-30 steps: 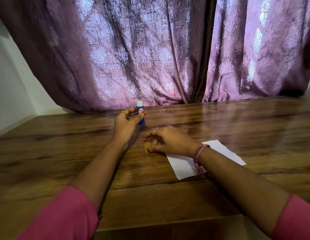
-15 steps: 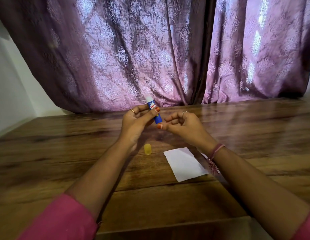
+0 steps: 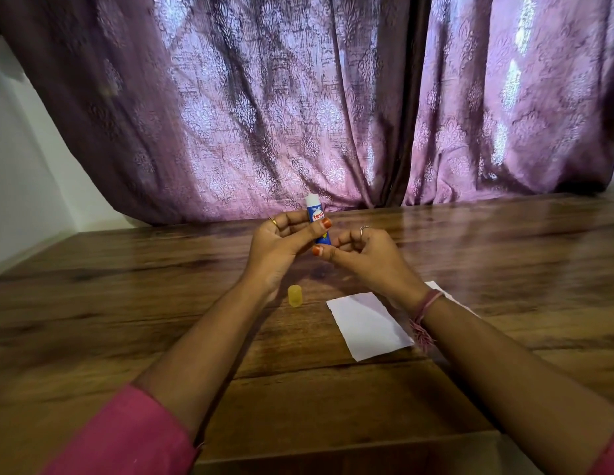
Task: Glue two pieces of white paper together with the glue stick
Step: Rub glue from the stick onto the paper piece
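Glue stick (image 3: 317,221) now upright, cap off — both hands on it above the surface (image 3: 127,303).
Versus half a second ago, the stick is less tilted; left hand (image 3: 281,248) grips its barrel, right hand (image 3: 363,255) pinches its base with curled fingers; yellow cap (image 3: 295,295) and white paper (image 3: 367,325) lie below, unmoved.

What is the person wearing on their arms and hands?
Pink sleeves cover both upper forearms. The left hand wears a gold ring; the right hand wears a silver ring. Thumbnails are painted orange. A pinkish thread band with a tassel circles the right wrist.
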Demonstrator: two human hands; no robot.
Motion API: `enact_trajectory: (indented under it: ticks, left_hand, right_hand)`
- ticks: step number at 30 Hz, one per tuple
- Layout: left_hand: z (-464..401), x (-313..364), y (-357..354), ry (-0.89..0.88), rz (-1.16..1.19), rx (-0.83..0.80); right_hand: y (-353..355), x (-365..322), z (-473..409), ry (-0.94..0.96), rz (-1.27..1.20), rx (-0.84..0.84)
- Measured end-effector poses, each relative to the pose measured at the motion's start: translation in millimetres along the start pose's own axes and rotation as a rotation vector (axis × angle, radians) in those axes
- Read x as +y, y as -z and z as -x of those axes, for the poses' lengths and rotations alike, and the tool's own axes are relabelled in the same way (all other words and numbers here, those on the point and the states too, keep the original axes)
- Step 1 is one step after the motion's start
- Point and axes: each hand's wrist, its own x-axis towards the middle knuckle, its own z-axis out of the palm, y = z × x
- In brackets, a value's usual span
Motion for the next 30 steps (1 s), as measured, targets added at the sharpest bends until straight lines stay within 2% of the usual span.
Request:
enact_trajectory:
  ticks: [15, 21, 25, 30]
  left_hand:
    - [0.6, 0.9, 1.1, 0.038, -0.022, -0.051]
    - [1.1, -0.5, 0.9, 0.035, -0.084, -0.053]
    - [0.0, -0.6, 2.1, 0.019, -0.06, -0.026]
    - [0.1, -1.5, 0.9, -0.012, -0.098, -0.062]
  right_hand:
    - [-4.8, -2.3, 4.0, 0.014, 0.128, -0.161]
    - [-8.2, -1.0, 6.0, -0.205, -0.075, -0.26]
    - [-7.9, -1.2, 7.5, -0.215, -0.212, -0.199]
    - [-13.7, -1.2, 8.4, -0.193, -0.228, -0.079]
